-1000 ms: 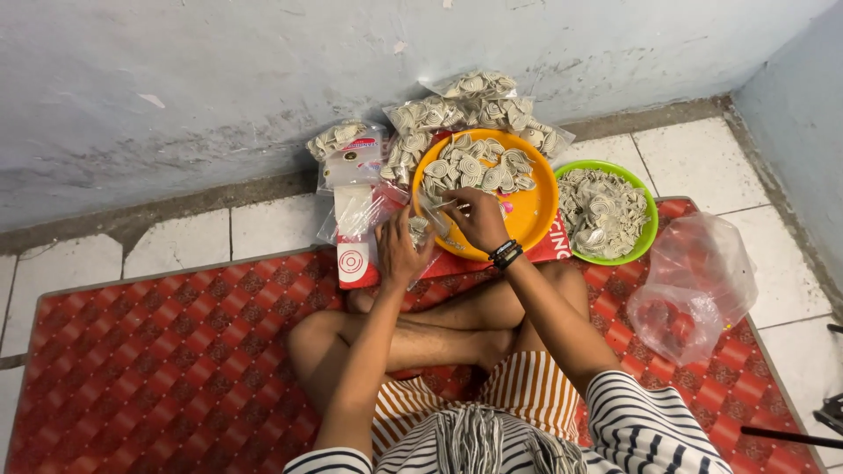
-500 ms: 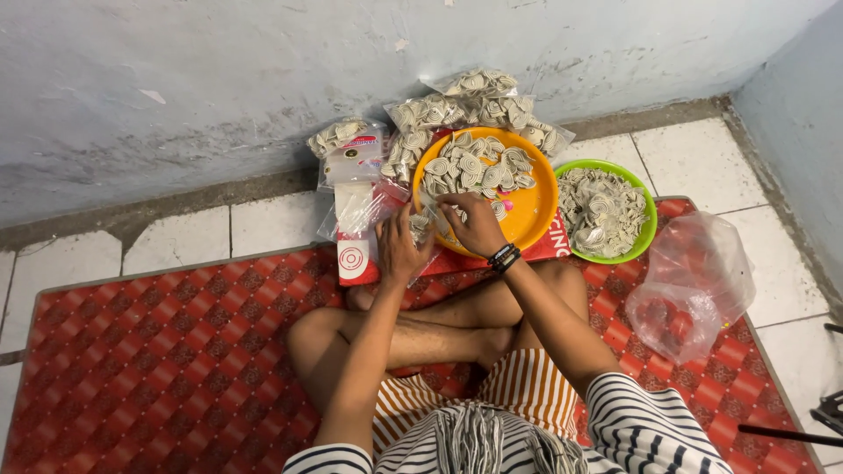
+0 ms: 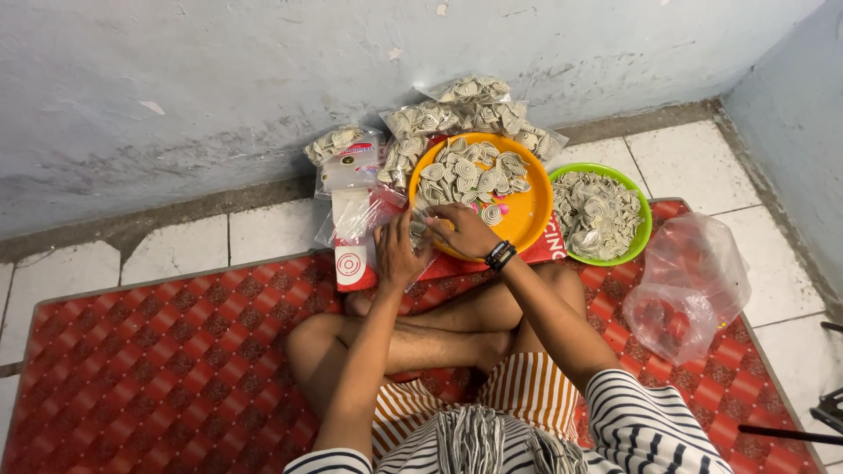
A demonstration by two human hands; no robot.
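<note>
I sit cross-legged on a red patterned mat (image 3: 149,369). My left hand (image 3: 397,254) holds a small clear plastic bag (image 3: 420,230) at the near edge of an orange bowl (image 3: 527,211). My right hand (image 3: 465,232), with a dark wristband, pinches pale spiral crackers (image 3: 470,171) at the bag's mouth. The orange bowl holds a heap of these crackers.
A green bowl (image 3: 639,230) of the same crackers sits to the right. Several filled bags (image 3: 474,110) lean on the grey wall. A stack of empty clear bags (image 3: 349,197) lies left of the bowl. A crumpled large plastic bag (image 3: 689,285) rests at right.
My right hand has come from the orange bowl's heap toward its near left edge, meeting my left hand and the small bag.
</note>
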